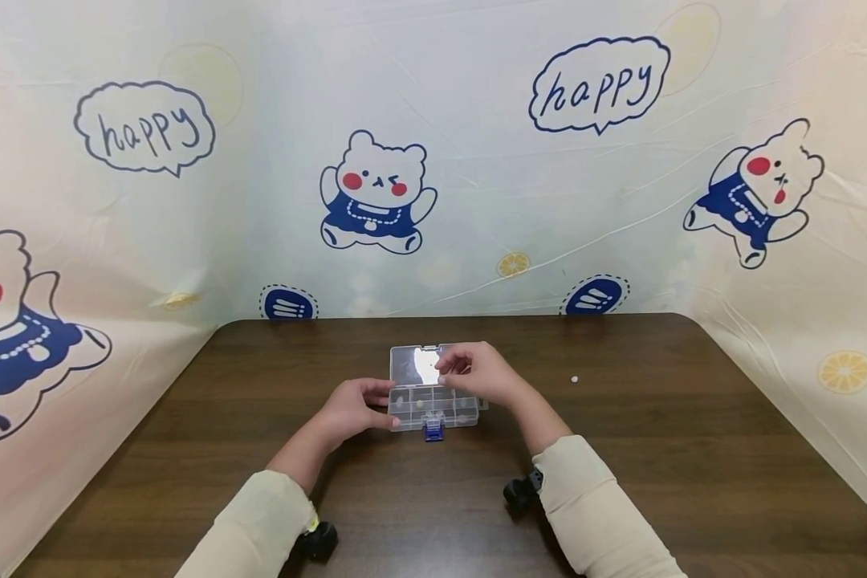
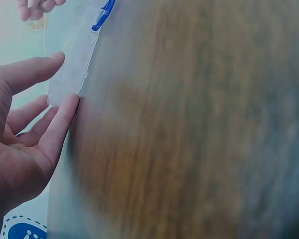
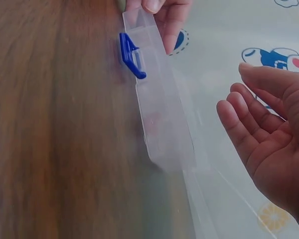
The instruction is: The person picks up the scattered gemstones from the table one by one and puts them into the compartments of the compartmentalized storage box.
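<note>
A clear plastic compartment box (image 1: 433, 422) with a blue clasp (image 1: 433, 432) lies on the table, its lid (image 1: 408, 365) folded open to the back. Small pale pieces show in several compartments; their kind is too small to tell. My left hand (image 1: 350, 411) holds the box's left end, thumb at the front corner and fingers near the hinge. Over the box's right part hovers my right hand (image 1: 480, 371), fingers loosely bent. From the right wrist view, the right hand (image 3: 279, 134) stands apart from the box (image 3: 162, 104), and nothing shows between its fingers.
A small white piece (image 1: 574, 379) lies on the brown wooden table (image 1: 643, 449), right of the box. Behind the table hangs a printed cloth (image 1: 477, 177) with bears and lettering. Each wrist carries a black camera, the right one (image 1: 522, 493) close above the tabletop.
</note>
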### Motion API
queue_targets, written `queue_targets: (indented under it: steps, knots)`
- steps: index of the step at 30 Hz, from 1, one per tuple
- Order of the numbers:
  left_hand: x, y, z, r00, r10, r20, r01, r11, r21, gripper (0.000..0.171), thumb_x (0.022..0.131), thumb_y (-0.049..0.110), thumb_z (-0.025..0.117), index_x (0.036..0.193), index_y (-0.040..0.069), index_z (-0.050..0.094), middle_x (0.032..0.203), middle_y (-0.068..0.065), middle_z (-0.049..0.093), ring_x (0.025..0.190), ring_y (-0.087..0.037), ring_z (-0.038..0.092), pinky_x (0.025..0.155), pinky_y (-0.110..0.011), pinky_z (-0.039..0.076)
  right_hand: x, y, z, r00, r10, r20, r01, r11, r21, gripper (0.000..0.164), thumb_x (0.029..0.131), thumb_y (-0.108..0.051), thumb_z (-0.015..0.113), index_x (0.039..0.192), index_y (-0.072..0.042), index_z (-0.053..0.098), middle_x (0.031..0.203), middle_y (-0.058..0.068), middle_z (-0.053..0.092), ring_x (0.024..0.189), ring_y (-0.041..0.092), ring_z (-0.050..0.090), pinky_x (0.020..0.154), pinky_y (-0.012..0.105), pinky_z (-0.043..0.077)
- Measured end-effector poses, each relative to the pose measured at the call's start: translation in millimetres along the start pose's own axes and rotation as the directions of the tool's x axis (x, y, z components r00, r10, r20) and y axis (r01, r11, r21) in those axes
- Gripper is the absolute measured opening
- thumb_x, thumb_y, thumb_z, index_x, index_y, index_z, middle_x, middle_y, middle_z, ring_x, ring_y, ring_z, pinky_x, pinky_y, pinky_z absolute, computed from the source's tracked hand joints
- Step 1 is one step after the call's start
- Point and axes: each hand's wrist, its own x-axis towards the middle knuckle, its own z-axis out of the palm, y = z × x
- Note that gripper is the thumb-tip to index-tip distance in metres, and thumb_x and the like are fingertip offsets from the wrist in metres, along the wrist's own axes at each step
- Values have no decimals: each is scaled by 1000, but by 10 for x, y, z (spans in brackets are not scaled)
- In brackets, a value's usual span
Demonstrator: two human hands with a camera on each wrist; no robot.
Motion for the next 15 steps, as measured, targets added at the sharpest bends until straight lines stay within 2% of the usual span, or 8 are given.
queue_targets:
  steps: [5,7,15]
  knots:
    - [-3,6,6,1000,-4,-9,4,1000,5,61,68,7,89,124,6,65,105,-6,68,98,-21,63,87,-37,54,-77,31,-84,1000,-27,-12,27,1000,-10,15,84,-9,77,98,-5,72,88,0,66,80,17,59,71,29,53]
    - [-4,7,7,1000,-3,-12,3,1000,9,61,67,7,89,124,6,66,105,-6,68,98,-21,63,87,-36,54,-103,44,-117,999,-39,-21,39,999,-7,16,84,-8,77,99,-2,72,88,1,67,79,17,59,71,30,53]
    - [-1,-2,17,1000,5,-9,-5,1000,14,62,67,8,90,124,6,66,104,-5,68,97,-20,62,85,-36,54,-214,76,-219,998,-9,-59,9,1000,3,21,84,-10,77,101,0,71,90,0,67,81,18,59,73,31,53]
